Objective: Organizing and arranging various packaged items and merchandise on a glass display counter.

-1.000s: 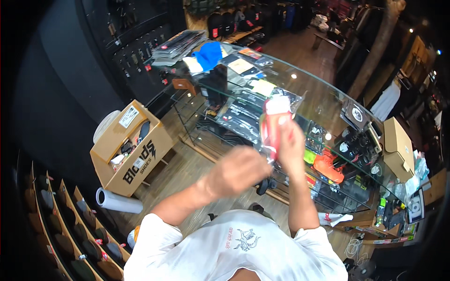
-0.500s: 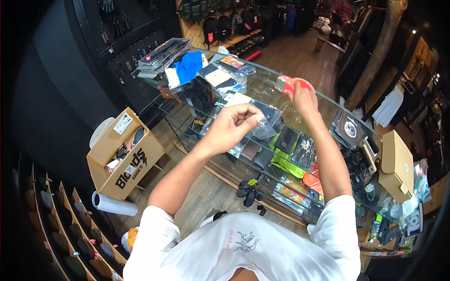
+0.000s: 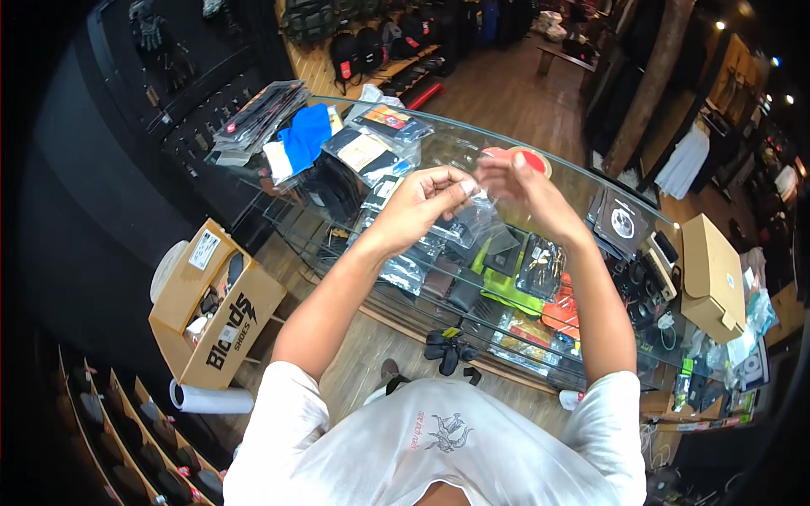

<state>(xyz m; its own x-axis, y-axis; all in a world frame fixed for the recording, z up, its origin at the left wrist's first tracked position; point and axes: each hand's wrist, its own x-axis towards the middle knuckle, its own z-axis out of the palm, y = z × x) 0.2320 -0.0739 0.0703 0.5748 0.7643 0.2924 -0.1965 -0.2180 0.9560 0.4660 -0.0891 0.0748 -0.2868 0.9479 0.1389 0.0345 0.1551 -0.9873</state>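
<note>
Both hands hold a small clear plastic bag (image 3: 474, 202) above the glass tabletop (image 3: 591, 190), just in front of a red round thing (image 3: 533, 158). The left hand (image 3: 422, 207) pinches its top edge with the grip pressed together. The right hand (image 3: 519, 181) pinches the other side.

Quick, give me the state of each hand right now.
Left hand: fingers pinched shut on the clear plastic bag.
Right hand: fingers closed on the same bag, above the glass counter.

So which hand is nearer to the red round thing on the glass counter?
The right hand. It is directly beside the red round thing, partly covering it. The left hand is further to the left, gripping the clear plastic bag.
</note>
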